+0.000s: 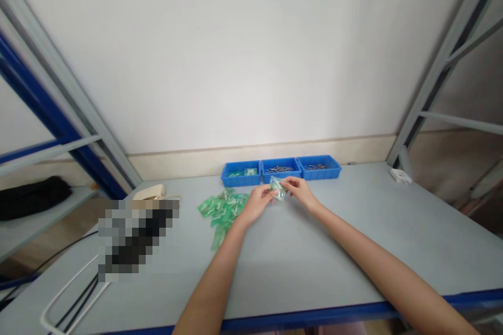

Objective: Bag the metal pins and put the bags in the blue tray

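Observation:
A small clear plastic bag [277, 188] with a greenish tint is held up between both hands, just in front of the blue bins. My left hand [260, 200] pinches its left side, and my right hand [297, 189] grips its upper right edge. What lies inside the bag is too small to make out. Beside my left forearm, a loose pile of green plastic packets [225, 210] is spread on the table. The middle blue bin [281, 163], with thin metal pieces in it, stands right behind the hands.
The left blue bin [223, 176] contains green packets; the right blue bin [334, 168] holds thin metal pieces. A cream-coloured device [149, 192], cables [53, 293] and a pixelated dark object [137, 241] are on the left. A white adapter [401, 176] lies at the far right, near the metal frame.

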`<state>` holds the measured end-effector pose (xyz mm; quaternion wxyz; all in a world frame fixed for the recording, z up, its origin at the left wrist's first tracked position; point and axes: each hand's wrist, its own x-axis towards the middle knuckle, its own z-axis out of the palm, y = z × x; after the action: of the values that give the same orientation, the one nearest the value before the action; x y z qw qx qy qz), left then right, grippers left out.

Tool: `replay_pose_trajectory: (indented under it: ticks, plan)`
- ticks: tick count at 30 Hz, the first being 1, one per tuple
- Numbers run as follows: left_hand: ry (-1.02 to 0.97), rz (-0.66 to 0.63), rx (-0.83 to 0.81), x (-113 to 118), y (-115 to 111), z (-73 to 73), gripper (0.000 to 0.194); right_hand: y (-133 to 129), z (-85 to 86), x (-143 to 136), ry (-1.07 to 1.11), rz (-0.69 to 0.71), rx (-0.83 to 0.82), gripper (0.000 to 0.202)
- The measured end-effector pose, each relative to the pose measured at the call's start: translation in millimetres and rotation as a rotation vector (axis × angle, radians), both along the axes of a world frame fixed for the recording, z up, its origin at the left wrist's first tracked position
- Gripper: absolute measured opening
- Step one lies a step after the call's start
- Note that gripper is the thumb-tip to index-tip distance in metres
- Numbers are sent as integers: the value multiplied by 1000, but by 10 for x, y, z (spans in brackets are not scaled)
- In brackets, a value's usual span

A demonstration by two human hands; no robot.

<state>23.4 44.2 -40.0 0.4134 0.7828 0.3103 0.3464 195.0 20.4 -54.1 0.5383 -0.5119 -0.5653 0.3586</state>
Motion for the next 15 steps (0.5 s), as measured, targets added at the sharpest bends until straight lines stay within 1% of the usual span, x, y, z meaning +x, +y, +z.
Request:
replay_pose_trajectory:
  ticks: [3, 7, 10, 13, 15]
  plan:
    - [-22, 42, 20, -32, 35, 13, 39, 8, 15, -28, 77, 4, -15, 34]
    - [-64, 138, 12, -89, 119, 2, 28, -28, 56, -48, 130, 39, -19, 32]
    - [-120, 182, -27, -106, 152, -7, 26, -74, 79, -37, 146, 118, -44, 34]
    - [-146, 251, 22, -116, 146, 26, 22, -84, 76, -24, 178, 201, -42, 38]
    - [-124, 293, 62, -120, 123, 64, 22, -67, 57, -21, 204, 207, -12, 37]
